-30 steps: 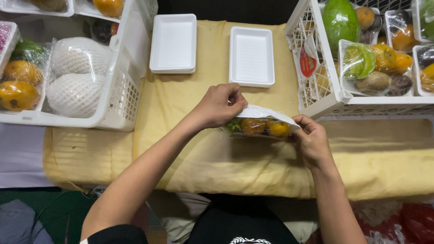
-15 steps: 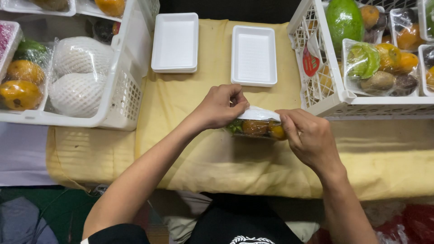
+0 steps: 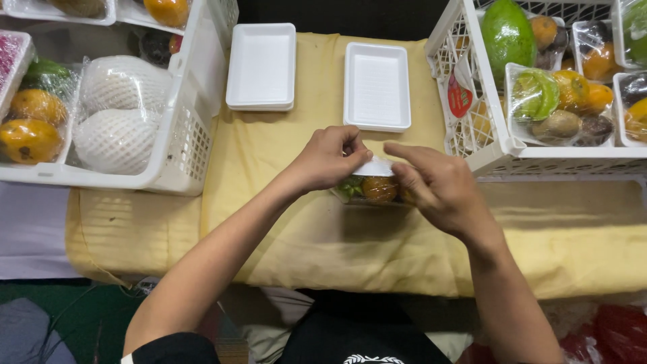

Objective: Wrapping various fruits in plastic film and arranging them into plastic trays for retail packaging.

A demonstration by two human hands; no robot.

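A small white foam tray of fruit wrapped in clear film [image 3: 372, 183] is held tipped on its side over the yellow cloth [image 3: 296, 222], its white underside facing up. My left hand [image 3: 328, 158] grips its left end, fingertips pinched on the film at the top edge. My right hand [image 3: 438, 189] covers the tray's right end, its fingers pressing across the white underside. Orange and green fruit shows through the film between both hands.
Two empty white foam trays lie on the cloth beyond my hands, one a stack [image 3: 261, 66], one single [image 3: 377, 85]. A white plastic crate [image 3: 182, 135] at left holds netted fruit and mangoes. Another white crate [image 3: 485, 152] at right holds wrapped fruit trays.
My right hand has slid left over the tray and now covers most of its white underside. The tray has moved slightly up and closer between both hands.
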